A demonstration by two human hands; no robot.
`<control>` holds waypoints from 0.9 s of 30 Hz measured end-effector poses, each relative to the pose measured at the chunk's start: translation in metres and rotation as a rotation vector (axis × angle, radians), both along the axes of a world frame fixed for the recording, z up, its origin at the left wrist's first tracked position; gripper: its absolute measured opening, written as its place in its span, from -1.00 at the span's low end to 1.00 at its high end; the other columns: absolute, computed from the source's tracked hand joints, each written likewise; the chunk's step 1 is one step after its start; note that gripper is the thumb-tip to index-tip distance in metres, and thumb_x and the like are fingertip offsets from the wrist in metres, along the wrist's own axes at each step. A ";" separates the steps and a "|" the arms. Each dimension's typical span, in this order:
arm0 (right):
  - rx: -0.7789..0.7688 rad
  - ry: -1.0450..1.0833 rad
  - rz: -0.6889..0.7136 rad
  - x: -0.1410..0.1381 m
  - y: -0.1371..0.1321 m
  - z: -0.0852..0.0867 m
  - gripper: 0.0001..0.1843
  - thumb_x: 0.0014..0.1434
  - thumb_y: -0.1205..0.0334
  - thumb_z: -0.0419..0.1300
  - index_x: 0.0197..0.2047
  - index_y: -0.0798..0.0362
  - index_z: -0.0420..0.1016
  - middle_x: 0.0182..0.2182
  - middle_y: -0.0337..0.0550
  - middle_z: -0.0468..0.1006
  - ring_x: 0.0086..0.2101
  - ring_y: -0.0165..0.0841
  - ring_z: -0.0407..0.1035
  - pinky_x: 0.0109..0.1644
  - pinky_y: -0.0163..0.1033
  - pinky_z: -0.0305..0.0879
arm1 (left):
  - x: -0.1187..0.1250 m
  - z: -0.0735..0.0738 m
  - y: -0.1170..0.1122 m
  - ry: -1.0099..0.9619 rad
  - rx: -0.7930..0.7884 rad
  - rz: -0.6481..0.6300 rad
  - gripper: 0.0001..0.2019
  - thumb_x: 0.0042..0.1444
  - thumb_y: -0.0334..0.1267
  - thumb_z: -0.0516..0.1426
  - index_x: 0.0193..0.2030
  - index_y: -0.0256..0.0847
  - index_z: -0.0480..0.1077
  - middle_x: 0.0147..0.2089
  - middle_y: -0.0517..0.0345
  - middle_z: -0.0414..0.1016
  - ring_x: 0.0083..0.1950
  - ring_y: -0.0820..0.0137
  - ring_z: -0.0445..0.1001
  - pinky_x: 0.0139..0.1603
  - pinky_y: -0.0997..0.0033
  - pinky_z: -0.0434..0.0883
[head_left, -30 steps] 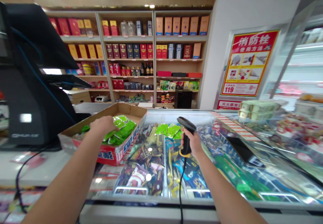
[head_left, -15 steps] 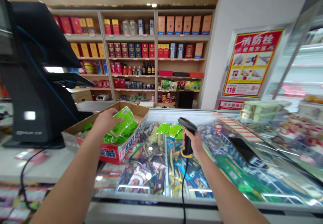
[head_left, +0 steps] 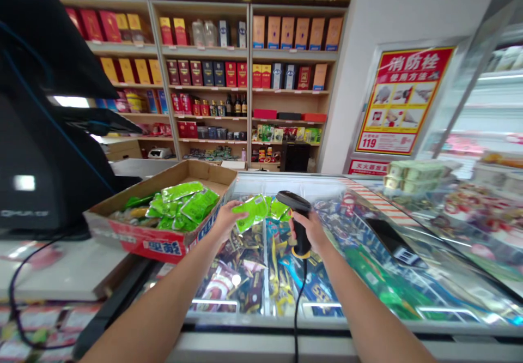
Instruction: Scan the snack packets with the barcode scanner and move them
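Note:
My left hand (head_left: 229, 217) pinches a bright green packet (head_left: 252, 212) by its left end, above the glass top of a freezer. My right hand (head_left: 308, 227) is wrapped round the grip of a black barcode scanner (head_left: 295, 201), its head pointing left toward the packet. A cable runs from the scanner down past the near edge. Behind the scanner's head, more green packets (head_left: 279, 209) lie on the glass, partly hidden. Left of my left hand, an open cardboard box (head_left: 143, 241) with a red front holds several similar green packets (head_left: 183, 205).
A black checkout terminal (head_left: 36, 134) stands at the left on a white counter (head_left: 61, 276). On the freezer glass (head_left: 261, 317) lies a dark phone (head_left: 392, 240) at the right. Egg cartons (head_left: 414, 175) sit beyond it. Shelves (head_left: 204, 52) of boxed goods line the back.
My left hand has moved right, carrying a green packet out of the box to the front of the scanner. The scanner stays in my right hand, and the view has shifted slightly.

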State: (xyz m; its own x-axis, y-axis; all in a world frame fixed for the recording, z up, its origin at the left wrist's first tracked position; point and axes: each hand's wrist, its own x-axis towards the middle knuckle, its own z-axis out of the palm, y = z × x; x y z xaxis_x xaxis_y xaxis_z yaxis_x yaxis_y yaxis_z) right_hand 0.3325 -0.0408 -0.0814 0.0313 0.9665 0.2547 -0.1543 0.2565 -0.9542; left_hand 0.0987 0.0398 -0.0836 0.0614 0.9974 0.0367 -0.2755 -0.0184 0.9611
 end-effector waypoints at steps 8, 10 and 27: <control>-0.103 -0.154 0.180 -0.002 -0.003 -0.001 -0.67 -0.04 -0.01 0.29 -0.42 0.09 0.40 -0.69 -0.28 0.42 -0.75 -0.44 0.27 -0.68 -0.33 0.17 | 0.004 -0.017 0.001 0.102 0.087 0.121 -0.50 -0.64 -0.29 0.43 -0.43 -0.32 0.42 -0.58 0.24 0.45 -0.56 0.43 0.40 -0.50 0.46 0.32; -0.123 -0.159 0.195 -0.003 -0.004 -0.002 -0.67 -0.04 -0.01 0.30 -0.42 0.10 0.40 -0.69 -0.29 0.42 -0.76 -0.44 0.26 -0.69 -0.33 0.16 | 0.004 -0.016 -0.001 0.102 0.096 0.139 -0.51 -0.63 -0.30 0.42 -0.43 -0.32 0.42 -0.58 0.25 0.45 -0.56 0.45 0.40 -0.51 0.47 0.31; -0.178 -0.139 0.186 -0.005 -0.002 -0.006 -0.66 -0.06 -0.02 0.30 -0.48 0.09 0.37 -0.70 -0.30 0.40 -0.76 -0.45 0.24 -0.71 -0.34 0.17 | 0.007 -0.013 -0.004 0.111 0.094 0.160 -0.55 -0.62 -0.33 0.39 -0.44 -0.30 0.42 -0.61 0.28 0.41 -0.58 0.46 0.37 -0.51 0.48 0.29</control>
State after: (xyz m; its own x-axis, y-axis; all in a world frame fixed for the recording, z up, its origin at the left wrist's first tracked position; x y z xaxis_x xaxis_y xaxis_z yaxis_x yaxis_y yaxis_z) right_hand 0.3278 -0.0428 -0.0870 -0.1743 0.9822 0.0704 -0.0476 0.0630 -0.9969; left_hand 0.1054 0.0353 -0.0966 -0.0886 0.9873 0.1315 -0.1545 -0.1441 0.9774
